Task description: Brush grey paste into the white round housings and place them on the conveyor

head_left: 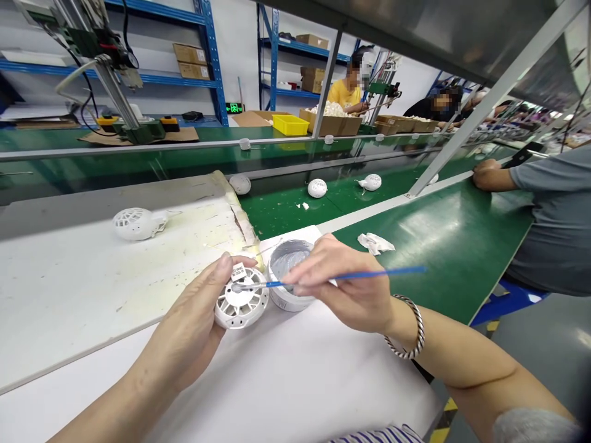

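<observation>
In the head view, the round white housing point(242, 301) has openings spread like spokes about a solid hub, with a small printed label standing at its far edge and a grey smear on the hub. It is at the near centre, above the white-covered bench point(277, 381).

The left hand point(203, 317) is curled around its left side, thumb on top. The right hand point(357, 301) pinches a thin blue brush point(276, 284), its tip touching the hub.

Just right of the housing stands a tub point(289, 303) of grey paste point(286, 261), partly hidden by the right hand. Another white housing point(133, 224) lies farther left on a pale board point(60, 277); a crumpled tissue point(376, 243) lies to the right.
</observation>
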Demonstrator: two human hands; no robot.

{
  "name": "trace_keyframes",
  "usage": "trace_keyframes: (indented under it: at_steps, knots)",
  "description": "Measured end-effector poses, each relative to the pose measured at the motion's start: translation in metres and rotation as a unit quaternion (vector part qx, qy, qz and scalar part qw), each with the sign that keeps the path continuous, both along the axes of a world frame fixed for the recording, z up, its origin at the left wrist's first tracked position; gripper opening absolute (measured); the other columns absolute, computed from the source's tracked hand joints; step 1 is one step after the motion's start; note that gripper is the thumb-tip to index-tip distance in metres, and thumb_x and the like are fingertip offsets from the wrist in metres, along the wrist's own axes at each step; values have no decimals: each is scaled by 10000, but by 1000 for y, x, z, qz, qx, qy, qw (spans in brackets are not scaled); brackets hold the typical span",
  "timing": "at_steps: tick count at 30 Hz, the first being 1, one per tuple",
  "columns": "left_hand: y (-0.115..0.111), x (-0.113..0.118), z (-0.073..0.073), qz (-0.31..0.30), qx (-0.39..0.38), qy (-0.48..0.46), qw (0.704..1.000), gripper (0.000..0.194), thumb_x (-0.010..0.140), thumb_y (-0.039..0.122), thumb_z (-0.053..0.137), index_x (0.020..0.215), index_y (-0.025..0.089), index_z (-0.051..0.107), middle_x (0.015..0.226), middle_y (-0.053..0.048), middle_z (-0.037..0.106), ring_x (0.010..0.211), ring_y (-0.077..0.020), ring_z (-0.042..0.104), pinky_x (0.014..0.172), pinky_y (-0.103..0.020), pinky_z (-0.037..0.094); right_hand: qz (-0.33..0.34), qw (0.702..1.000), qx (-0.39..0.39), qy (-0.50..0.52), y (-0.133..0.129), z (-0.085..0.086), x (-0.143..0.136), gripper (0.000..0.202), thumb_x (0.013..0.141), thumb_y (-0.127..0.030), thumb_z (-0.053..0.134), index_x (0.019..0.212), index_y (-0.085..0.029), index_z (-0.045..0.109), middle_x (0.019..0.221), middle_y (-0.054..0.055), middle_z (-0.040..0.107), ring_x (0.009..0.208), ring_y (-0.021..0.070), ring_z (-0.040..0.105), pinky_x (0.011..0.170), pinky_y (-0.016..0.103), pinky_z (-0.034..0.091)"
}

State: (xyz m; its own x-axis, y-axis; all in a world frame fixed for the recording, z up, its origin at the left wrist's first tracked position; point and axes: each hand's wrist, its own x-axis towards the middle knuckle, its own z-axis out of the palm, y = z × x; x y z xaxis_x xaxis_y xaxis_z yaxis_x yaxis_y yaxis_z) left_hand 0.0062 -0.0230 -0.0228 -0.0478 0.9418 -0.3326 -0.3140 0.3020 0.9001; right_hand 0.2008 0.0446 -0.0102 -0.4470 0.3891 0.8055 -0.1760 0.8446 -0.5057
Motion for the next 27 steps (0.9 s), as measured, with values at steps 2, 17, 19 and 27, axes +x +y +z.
trace_keyframes:
  at_steps: [2, 17, 19, 27]
  knots:
    - [-1, -1, 1, -4, 0, -2, 1000, 403, 816, 612, 556, 1005, 270, 657, 919, -14, 669, 795, -149, 583, 652, -196, 477, -21, 986, 152, -70, -1, 6, 5, 106, 826, -70, 651, 831, -169, 614, 890, 22, 767, 707, 107, 668, 683, 304, 466]
    - [-6, -5, 4, -46, -5, -19, 999, 439, 827, 634, 503, 1030, 287, 679, 951, -29, 684, 882, -204, 603, 734, -258, 496, -37, 977, 201, -58, -6, 29, 20, 159, 941, -135, 478, 1007, -186, 613, 1061, 68, 711, 918, 125, 679, 745, 262, 576]
    - [-9, -6, 4, -93, -8, -21, 995, 520, 846, 671, 413, 1053, 276, 680, 946, -53, 689, 881, -230, 604, 784, -316, 495, -70, 956, 261, -116, -1, 30, 13, 162, 930, -157, 520, 1046, -207, 623, 1047, 50, 701, 919, 124, 658, 740, 250, 566]
    - [-23, -3, 7, -164, -34, -52, 985, 511, 846, 658, 433, 1074, 293, 709, 1024, -66, 689, 993, -265, 599, 840, -360, 499, -26, 899, 408, -160, 12, 29, -5, 143, 884, -185, 601, 990, -217, 691, 973, -10, 717, 851, 125, 597, 685, 248, 541]
